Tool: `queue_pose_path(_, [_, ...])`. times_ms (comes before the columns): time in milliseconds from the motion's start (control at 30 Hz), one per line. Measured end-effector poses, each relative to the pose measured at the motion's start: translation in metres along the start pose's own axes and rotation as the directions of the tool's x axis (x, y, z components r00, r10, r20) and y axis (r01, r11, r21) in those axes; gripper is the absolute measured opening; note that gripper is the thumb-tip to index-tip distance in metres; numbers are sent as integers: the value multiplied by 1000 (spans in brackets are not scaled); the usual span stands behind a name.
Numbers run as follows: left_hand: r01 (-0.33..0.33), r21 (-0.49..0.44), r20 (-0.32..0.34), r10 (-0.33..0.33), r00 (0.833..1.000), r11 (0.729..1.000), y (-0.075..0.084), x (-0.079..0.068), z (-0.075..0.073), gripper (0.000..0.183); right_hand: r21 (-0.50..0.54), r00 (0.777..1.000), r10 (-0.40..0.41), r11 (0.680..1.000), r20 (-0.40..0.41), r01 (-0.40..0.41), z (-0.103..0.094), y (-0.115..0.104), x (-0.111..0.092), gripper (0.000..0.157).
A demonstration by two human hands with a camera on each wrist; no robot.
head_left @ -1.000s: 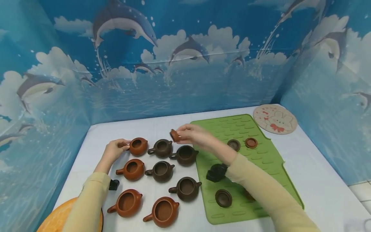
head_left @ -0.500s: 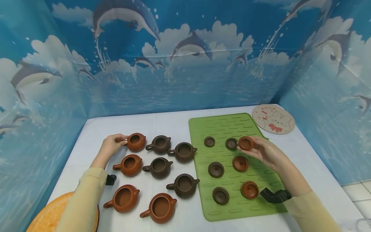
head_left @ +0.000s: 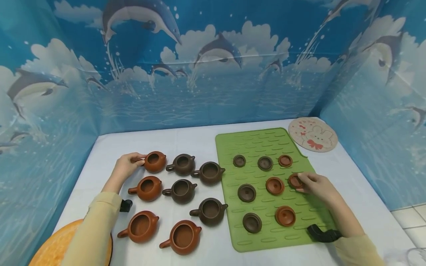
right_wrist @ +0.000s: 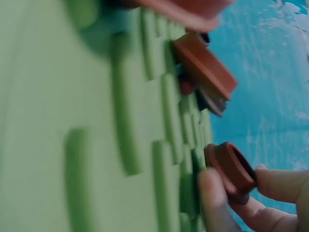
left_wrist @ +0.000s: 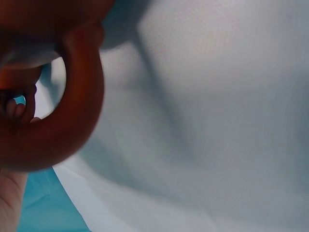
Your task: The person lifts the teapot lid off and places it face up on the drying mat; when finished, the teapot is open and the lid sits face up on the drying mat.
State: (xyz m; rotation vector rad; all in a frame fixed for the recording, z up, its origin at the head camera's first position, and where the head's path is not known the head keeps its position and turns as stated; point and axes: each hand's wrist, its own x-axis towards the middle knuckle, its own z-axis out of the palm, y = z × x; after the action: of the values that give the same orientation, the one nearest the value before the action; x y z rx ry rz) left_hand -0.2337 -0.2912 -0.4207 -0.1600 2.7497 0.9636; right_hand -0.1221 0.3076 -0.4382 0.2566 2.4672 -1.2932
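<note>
My left hand [head_left: 126,166] holds the handle of a small reddish-brown clay teapot [head_left: 155,162], lidless, at the far left of the table. In the left wrist view, a nearer teapot's looped handle [left_wrist: 87,96] fills the foreground, with my fingertips [left_wrist: 18,110] seen behind it. On the right side of the green mat [head_left: 263,140], my right hand [head_left: 317,188] pinches a small reddish-brown teapot lid [head_left: 294,181] between thumb and fingers. The right wrist view shows this lid [right_wrist: 231,169] tilted, close against the mat. Other upturned lids, such as a red one [head_left: 275,186], lie around it.
Several open teapots stand in rows left of the mat, including a dark brown one [head_left: 209,173] and a red one [head_left: 183,237]. A round rabbit coaster [head_left: 313,135] lies at the back right. An orange round item [head_left: 71,244] sits front left.
My right hand has carried the lid from above the dark teapots rightward to the mat, then lower and nearer. The left hand stays at the same teapot handle.
</note>
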Motion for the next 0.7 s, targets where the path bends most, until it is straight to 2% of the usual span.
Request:
queue_pose_path(267, [-9,-2,-11,9,1000,1000,-2,-3,0,33,-228,995,-60,973,-76,41,0,1,7,58])
queue_pose_path(500, [-29,18,0,29,1000,999,-5,-3,0,34,-229,998,-58,972,-33,49,-1,-2,10,61])
queue_pose_path(700, [-77,38,-14,78,997,996,2,-7,-5,36,-277,1000,-27,961,-7,24,-11,-13,11,66])
